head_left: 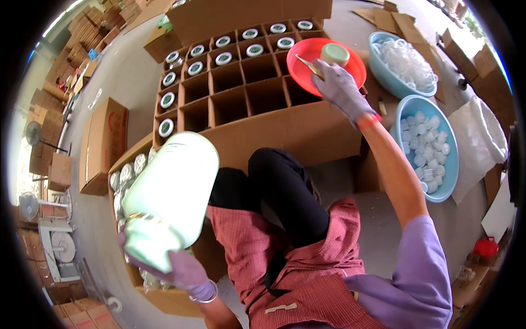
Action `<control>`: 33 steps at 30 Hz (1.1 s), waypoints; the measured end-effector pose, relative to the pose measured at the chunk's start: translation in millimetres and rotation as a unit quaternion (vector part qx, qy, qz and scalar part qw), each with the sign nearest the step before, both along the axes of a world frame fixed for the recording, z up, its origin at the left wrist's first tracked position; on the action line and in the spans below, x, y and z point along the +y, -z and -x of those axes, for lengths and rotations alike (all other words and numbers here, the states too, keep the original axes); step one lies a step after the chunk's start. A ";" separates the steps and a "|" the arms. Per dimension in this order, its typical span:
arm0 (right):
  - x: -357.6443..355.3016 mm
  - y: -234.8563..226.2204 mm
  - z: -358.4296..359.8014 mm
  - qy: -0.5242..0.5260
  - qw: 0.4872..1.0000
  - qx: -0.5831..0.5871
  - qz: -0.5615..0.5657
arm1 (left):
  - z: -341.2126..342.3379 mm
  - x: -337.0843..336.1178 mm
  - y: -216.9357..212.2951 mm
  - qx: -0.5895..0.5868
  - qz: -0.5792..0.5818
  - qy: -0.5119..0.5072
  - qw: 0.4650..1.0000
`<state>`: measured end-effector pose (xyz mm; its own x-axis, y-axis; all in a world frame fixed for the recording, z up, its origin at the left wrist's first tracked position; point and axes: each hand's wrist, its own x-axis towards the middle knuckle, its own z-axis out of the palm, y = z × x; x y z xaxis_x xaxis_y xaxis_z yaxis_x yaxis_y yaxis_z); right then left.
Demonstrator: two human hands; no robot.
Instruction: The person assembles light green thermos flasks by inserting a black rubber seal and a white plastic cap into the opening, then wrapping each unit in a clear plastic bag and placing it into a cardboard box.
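Note:
My gloved left hand [183,270] grips the neck end of a large pale green jar [178,181], tilted with its broad base up and to the right. My right hand [342,88], also gloved, is closed around a thin pale stick-like tool [308,64]; its exact kind is unclear. This hand is over a red plastic bowl [298,60], where a small green tub [335,54] sits. The bowl rests on the corner of a divided cardboard carton [274,126]. Several jars with white-rimmed lids [255,50] stand in its far and left compartments.
Beside my left hand, an open box [175,299] holds plastic-wrapped items [127,172]. On the right are a blue basin [378,66] of clear plastic rings, another blue basin [402,148] of white caps, and a white sack [476,142]. A closed carton [104,145] stands left.

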<state>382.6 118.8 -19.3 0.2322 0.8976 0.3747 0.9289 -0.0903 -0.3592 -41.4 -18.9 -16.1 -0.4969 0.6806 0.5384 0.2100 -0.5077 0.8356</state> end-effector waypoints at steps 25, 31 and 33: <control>-135.7 11.9 118.3 -0.349 0.889 0.294 -0.030 | -26.1 8.3 43.8 -0.101 0.199 0.232 0.947; -121.0 18.4 97.0 -0.427 0.893 0.141 -0.012 | 15.8 -15.1 47.0 -0.041 0.209 0.392 0.895; -130.8 14.3 97.0 -0.327 0.905 0.271 0.039 | 9.8 -9.0 50.0 -0.228 0.137 0.416 0.870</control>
